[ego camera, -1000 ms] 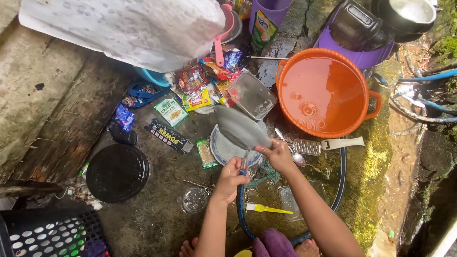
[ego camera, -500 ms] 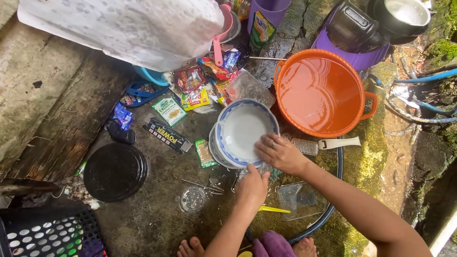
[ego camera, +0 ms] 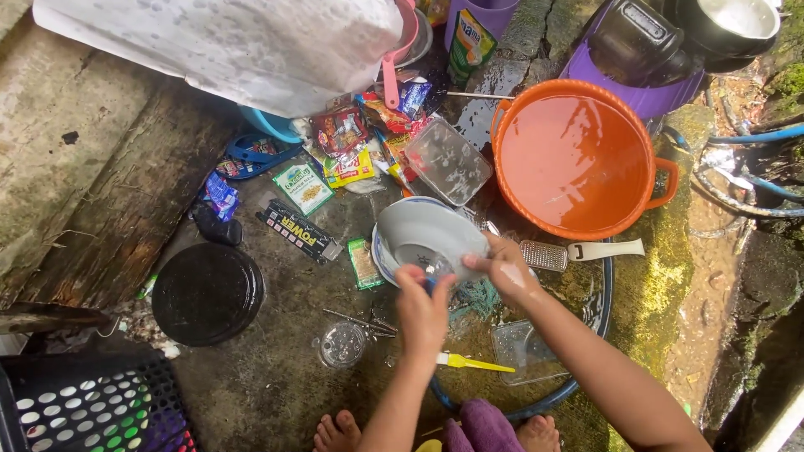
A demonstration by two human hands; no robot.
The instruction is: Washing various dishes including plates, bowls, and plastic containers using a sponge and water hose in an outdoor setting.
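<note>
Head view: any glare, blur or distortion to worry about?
Head view: soft daylight, no hard shadows; sky glare on the water in the orange basin; slight motion blur on the left hand and the plate held by the right hand; wide-angle bending near edges.

orange tub: a round orange plastic basin [ego camera: 662, 180] with side handles, full of water, at upper right.
grater: a small metal grater with a white handle [ego camera: 578, 252], just below the basin.
dark lid: a round black pan lid [ego camera: 208, 294], flat on the wet concrete at left.
crate: a black perforated plastic basket [ego camera: 92, 412], bottom left corner.
clear box: a transparent square plastic container [ego camera: 448, 161], beside the basin.
sachets: a litter of colourful empty wrappers [ego camera: 343, 151], upper centre.
yellow tool: a yellow-handled utensil [ego camera: 473, 363], on the ground.
</note>
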